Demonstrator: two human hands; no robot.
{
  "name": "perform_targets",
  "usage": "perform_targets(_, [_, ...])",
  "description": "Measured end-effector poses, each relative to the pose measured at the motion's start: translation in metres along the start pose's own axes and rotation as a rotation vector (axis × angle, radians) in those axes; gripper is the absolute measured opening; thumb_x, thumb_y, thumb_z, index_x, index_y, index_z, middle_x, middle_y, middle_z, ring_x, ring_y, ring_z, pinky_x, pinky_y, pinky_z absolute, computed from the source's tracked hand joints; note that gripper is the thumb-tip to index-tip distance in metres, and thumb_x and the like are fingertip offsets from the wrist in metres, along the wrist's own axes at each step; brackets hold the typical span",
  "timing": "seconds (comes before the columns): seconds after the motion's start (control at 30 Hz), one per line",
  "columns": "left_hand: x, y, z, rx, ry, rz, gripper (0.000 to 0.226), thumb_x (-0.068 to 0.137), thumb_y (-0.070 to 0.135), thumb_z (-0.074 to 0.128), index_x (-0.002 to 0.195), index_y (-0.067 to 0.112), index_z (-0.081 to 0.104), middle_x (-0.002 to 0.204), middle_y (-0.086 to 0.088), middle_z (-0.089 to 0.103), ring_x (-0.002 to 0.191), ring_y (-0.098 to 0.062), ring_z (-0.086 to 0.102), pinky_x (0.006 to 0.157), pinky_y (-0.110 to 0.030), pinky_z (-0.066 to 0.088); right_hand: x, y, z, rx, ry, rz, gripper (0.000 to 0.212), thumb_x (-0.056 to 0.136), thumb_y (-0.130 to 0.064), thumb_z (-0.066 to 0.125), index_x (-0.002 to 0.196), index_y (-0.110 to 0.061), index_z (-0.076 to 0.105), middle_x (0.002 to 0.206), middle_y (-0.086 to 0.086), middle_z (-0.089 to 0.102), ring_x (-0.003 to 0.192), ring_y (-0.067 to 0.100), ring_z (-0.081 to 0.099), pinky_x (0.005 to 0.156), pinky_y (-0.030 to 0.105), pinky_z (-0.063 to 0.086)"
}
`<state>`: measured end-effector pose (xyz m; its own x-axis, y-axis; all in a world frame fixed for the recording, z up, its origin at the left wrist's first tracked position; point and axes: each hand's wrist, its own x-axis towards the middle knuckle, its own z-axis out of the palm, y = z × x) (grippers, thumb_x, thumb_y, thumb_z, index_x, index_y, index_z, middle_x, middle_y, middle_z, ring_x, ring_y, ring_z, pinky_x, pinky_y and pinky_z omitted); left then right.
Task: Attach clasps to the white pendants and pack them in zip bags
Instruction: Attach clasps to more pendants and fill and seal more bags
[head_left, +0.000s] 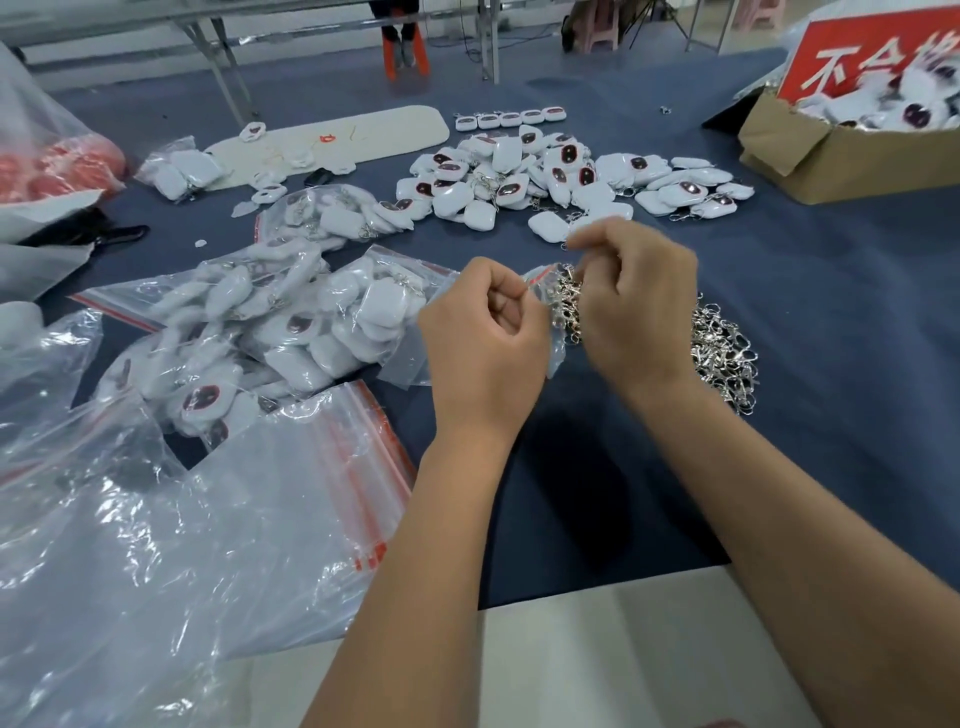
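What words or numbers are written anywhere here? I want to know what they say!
"不合": white characters on the red sign standing in the brown cardboard box; a third character is cut off behind white pendants and cannot be read.
Red marks on the clear zip bags: too blurred to read.
No numbers show.

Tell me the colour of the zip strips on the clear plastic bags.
Red, on clear plastic; the zip strips show best in the head view, on the empty bags at lower left.
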<state>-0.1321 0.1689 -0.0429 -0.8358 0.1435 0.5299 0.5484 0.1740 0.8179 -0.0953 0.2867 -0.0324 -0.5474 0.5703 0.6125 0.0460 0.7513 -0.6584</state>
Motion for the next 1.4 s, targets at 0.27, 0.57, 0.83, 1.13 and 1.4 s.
perform_targets(0.27, [-0.004,-0.013,0.007,0.150,-0.263,-0.024,0.016,0.086,0.007,0.067,0.073,0.013,0.059,0.055,0.009,0.054,0.057,-0.011,0.051,0.053,-0.020,0.038,0.074,0.028,0.051,-0.744,-0.750,-0.078,0.071,0.094,-0.022,0.059,0.158,-0.038,0.032,0.160,0.008,0.032,0.149,0.036,0.021,0.117,0.060,0.025])
perform_targets(0.57, [-0.004,-0.018,0.008,0.211,-0.309,-0.034,0.013,0.082,0.006,0.065,0.073,0.014,0.060,0.059,0.004,0.059,0.063,-0.019,0.056,0.059,-0.028,0.044,0.073,0.031,0.060,-0.774,-0.540,-0.132,0.031,0.095,-0.021,0.065,0.122,-0.012,0.053,0.124,0.010,0.059,0.118,0.033,0.056,0.107,0.056,0.033])
perform_targets(0.83, [-0.003,-0.018,0.007,0.232,-0.309,-0.083,0.018,0.082,0.009,0.067,0.070,0.020,0.058,0.060,0.007,0.060,0.062,-0.012,0.056,0.057,-0.025,0.044,0.050,0.021,0.018,-0.093,-0.224,0.005,0.018,0.096,-0.010,0.057,0.109,-0.012,0.070,0.104,0.003,0.071,0.097,0.025,0.067,0.085,0.041,0.053])
perform_targets(1.13, [-0.002,-0.018,0.006,0.240,-0.243,-0.110,0.017,0.081,0.008,0.069,0.070,0.018,0.061,0.061,0.006,0.062,0.057,-0.007,0.055,0.058,-0.019,0.042,-0.030,0.008,-0.017,0.986,-0.247,0.579,0.018,0.104,0.002,0.054,0.109,-0.007,0.068,0.098,0.012,0.074,0.078,0.029,0.076,0.067,0.034,0.063])
perform_targets(1.4, [-0.002,-0.018,0.005,0.216,-0.190,-0.128,0.019,0.078,0.006,0.069,0.067,0.019,0.060,0.059,0.006,0.062,0.055,-0.001,0.054,0.054,-0.010,0.040,-0.032,0.006,-0.014,0.982,-0.205,0.578,0.016,0.103,0.003,0.055,0.109,-0.003,0.069,0.093,0.010,0.074,0.075,0.031,0.077,0.061,0.031,0.061])
